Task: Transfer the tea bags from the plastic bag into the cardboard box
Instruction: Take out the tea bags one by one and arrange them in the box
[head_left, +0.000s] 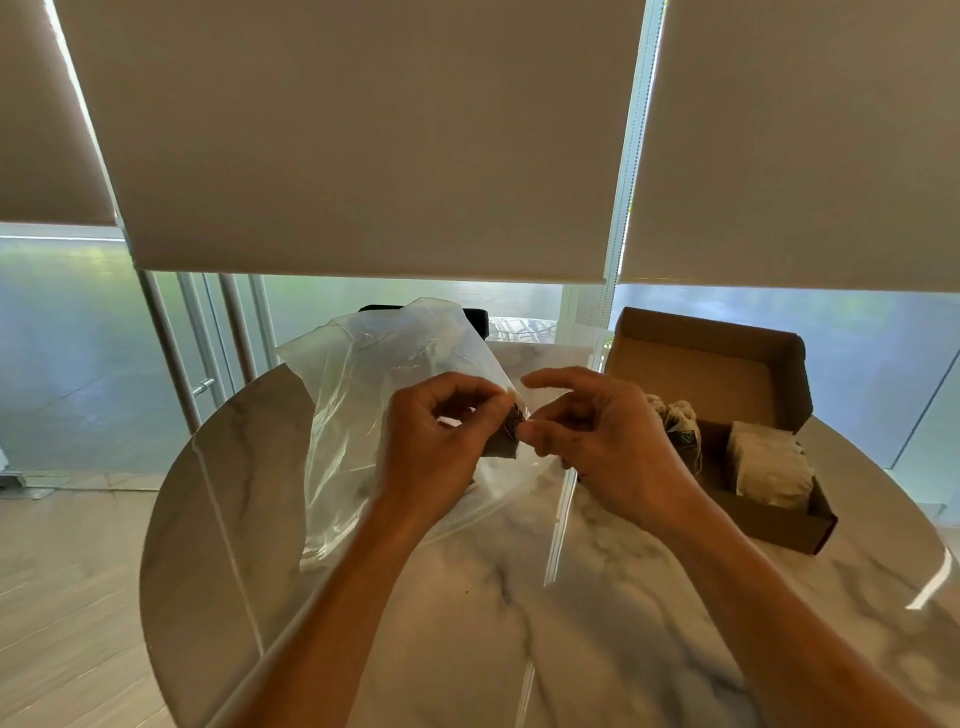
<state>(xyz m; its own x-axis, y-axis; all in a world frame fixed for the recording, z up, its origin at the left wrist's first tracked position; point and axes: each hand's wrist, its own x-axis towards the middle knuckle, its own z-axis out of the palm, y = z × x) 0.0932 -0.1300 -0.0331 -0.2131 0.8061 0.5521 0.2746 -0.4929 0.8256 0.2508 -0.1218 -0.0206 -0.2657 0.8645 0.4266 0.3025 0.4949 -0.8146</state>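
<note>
1. Round white marble-patterned bench nearest; both forearms reach across it.
2. Left hand: fingers curled, pinching the clear crumpled plastic bag and a small dark tea bag at the bag's mouth.
3. Right hand: thumb and a finger nip the same tea bag; index finger extended.
4. Plastic bag stands on the bench, left of centre.
5. Open brown cardboard box sits right, lid flap up; pale stacked tea bags inside.
6. Beyond: beige roller blinds over windows.
</note>
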